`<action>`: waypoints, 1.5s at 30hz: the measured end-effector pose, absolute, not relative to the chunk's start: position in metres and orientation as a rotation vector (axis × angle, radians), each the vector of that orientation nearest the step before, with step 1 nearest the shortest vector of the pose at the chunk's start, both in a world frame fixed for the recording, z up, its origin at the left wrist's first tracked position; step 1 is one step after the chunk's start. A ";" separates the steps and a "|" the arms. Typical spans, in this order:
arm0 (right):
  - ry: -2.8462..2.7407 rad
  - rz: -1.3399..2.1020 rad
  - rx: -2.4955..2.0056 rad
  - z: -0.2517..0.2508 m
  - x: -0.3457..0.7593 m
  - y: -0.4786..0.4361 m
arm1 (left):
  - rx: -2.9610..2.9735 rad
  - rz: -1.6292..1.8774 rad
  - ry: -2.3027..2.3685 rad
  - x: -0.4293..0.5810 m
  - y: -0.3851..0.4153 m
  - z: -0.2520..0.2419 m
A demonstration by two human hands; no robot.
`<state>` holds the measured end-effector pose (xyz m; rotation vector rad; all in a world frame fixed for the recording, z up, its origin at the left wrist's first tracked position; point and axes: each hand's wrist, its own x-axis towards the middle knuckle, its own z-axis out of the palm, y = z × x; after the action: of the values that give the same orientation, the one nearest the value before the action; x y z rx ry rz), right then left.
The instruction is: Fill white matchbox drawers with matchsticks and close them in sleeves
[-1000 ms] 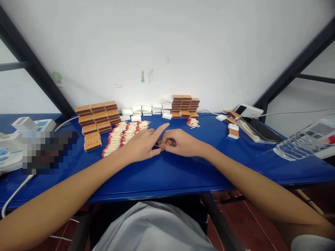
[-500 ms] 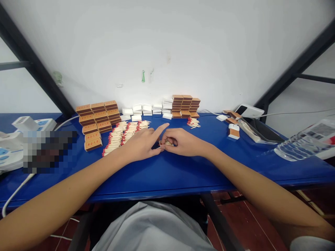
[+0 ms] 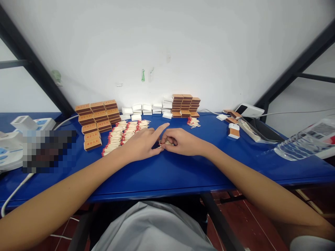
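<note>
My left hand point(image 3: 143, 144) is low over the table, index finger stretched out and raised, thumb apart below it; its other fingers are mostly hidden. The thumb tip meets the fingertips of my right hand point(image 3: 181, 141). That right hand is curled closed round a small bunch of matches point(image 3: 169, 142), whose pale sticks show between thumb and fingers. A thin pale edge at the fingertips is too small to name. Beside and behind my left hand lie rows of red-tipped matches point(image 3: 114, 138). A smaller pile of matches point(image 3: 193, 122) lies beyond my right hand.
Stacked matchboxes point(image 3: 93, 124) stand at the left, more matchboxes point(image 3: 185, 106) by the wall. White inner trays point(image 3: 147, 108) line the back. At right are loose boxes point(image 3: 233, 131), a white device point(image 3: 250, 111) and plastic packaging point(image 3: 300, 146). Power strips point(image 3: 43, 124) sit at left.
Both hands keep nearly the same place and pose. The whole view has shifted very slightly; nothing was visibly taken up or let go.
</note>
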<state>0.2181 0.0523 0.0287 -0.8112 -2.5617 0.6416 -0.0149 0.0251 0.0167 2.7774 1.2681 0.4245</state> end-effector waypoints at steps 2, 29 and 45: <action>-2.564 0.646 -0.806 0.028 0.218 0.053 | 2.784 0.428 1.265 -0.015 0.025 0.016; -2.582 0.596 -0.861 0.032 0.224 0.057 | 2.818 0.473 1.212 -0.017 0.028 0.012; -2.650 0.560 -0.815 0.031 0.229 0.061 | 2.823 0.454 1.227 -0.016 0.025 0.015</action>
<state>0.2292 0.0612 0.0311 -0.8153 -2.6497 0.5599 -0.0157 0.0248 0.0149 2.8225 1.2274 0.4541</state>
